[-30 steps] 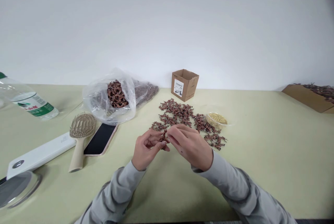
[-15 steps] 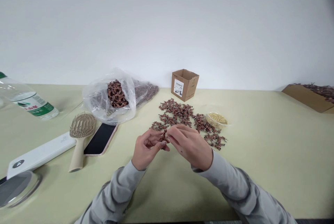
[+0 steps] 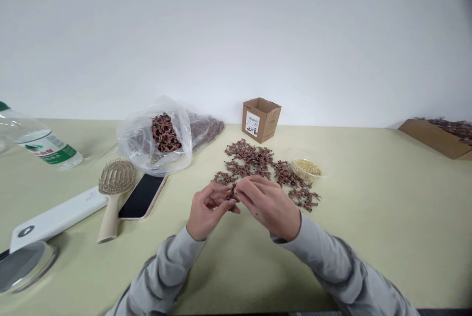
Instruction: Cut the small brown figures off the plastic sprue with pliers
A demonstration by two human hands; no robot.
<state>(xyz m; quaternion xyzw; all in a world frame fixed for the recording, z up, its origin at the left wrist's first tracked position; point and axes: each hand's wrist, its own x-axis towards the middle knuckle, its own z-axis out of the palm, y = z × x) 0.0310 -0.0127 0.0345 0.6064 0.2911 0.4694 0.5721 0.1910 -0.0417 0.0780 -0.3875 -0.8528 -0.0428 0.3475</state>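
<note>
My left hand [image 3: 206, 210] and my right hand [image 3: 269, 205] meet above the pale green table [image 3: 368, 208], fingertips pinched together on one small brown piece [image 3: 232, 193]. Just beyond them lies a spread-out pile of several similar brown pieces [image 3: 265, 166]. A small clear dish of tiny yellow bits [image 3: 307, 168] sits at the pile's right edge. What my right fingers hold besides the piece is too small to make out.
A clear plastic bag of brown pieces [image 3: 162, 139] lies at the back left, a small open cardboard box [image 3: 260, 119] behind the pile. A phone [image 3: 143, 197], hairbrush [image 3: 113, 193], white flat device [image 3: 55, 217], water bottle [image 3: 40, 144] and box [image 3: 438, 136] lie around.
</note>
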